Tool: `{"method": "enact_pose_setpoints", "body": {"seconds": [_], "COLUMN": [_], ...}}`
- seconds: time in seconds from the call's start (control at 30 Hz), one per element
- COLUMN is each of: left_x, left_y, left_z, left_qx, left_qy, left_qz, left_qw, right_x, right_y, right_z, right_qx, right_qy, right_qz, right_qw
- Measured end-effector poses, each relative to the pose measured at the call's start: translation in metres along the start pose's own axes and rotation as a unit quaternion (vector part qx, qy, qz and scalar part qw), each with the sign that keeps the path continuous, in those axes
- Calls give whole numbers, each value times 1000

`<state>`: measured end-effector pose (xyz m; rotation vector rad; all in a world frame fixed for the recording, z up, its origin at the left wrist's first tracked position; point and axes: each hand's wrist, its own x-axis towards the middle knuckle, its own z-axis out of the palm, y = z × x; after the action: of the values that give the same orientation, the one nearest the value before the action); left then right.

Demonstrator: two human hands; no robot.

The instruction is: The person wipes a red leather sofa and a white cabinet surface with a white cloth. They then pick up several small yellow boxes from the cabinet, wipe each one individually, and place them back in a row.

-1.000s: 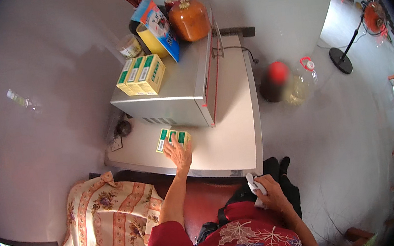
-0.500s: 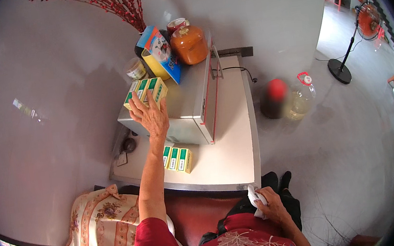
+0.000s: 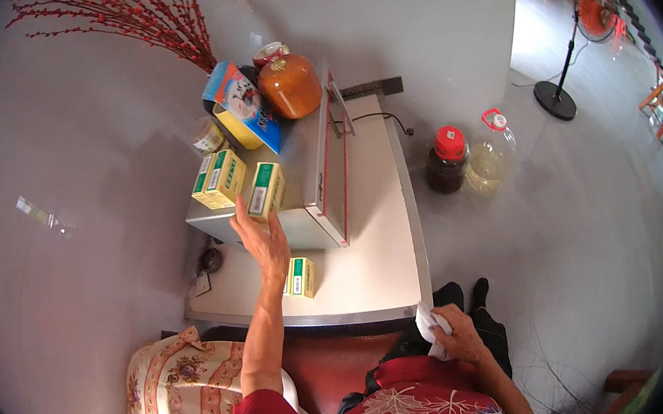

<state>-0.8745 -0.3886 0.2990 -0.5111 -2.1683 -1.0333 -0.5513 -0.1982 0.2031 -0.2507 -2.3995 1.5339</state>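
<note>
My left hand (image 3: 264, 234) grips a small yellow-and-green box (image 3: 266, 190) near the front edge of a silver box-shaped appliance (image 3: 299, 150). Just left of it, on the appliance's top, more boxes of the same kind (image 3: 219, 178) stand close together. Below the appliance, other matching boxes (image 3: 301, 278) rest on the pale tabletop (image 3: 380, 283), partly hidden by my left wrist. By the table's front right corner, my right hand (image 3: 460, 334) is closed on a crumpled white cloth or tissue (image 3: 431, 323).
A blue-and-yellow packet (image 3: 249, 110), an orange lidded jar (image 3: 290, 87) and a clear tub (image 3: 208, 136) crowd the appliance's back. A red-lidded jar (image 3: 447, 160) and a plastic jug (image 3: 490, 160) stand on the floor at right. Farther off is a fan (image 3: 567, 61).
My left hand has drawn one box away from its neighbours, to the right and toward me. My right hand stays near the table corner with the white cloth. The whole view has shifted slightly.
</note>
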Motion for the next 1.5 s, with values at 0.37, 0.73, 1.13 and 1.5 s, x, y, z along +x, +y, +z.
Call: {"method": "enact_pose_setpoints", "body": {"seconds": [0.37, 0.73, 1.13, 1.5], "left_x": [-133, -160, -157, -155], "left_y": [105, 130, 148, 151], "left_z": [4, 4, 3, 19], "left_qx": [-273, -371, -582, -689], "left_qy": [-136, -214, -399, -342], "left_qz": [99, 10, -328, -527], "left_qw": [947, 904, 628, 361], "right_x": [84, 92, 84, 71], "right_y": [-115, -67, -21, -48], "right_z": [-21, -52, -41, -18], "right_qx": [-276, -159, 265, -200], "right_qy": [153, 275, 161, 228], "right_qz": [-306, -114, 6, -117], "right_qw": [898, 941, 951, 946]}}
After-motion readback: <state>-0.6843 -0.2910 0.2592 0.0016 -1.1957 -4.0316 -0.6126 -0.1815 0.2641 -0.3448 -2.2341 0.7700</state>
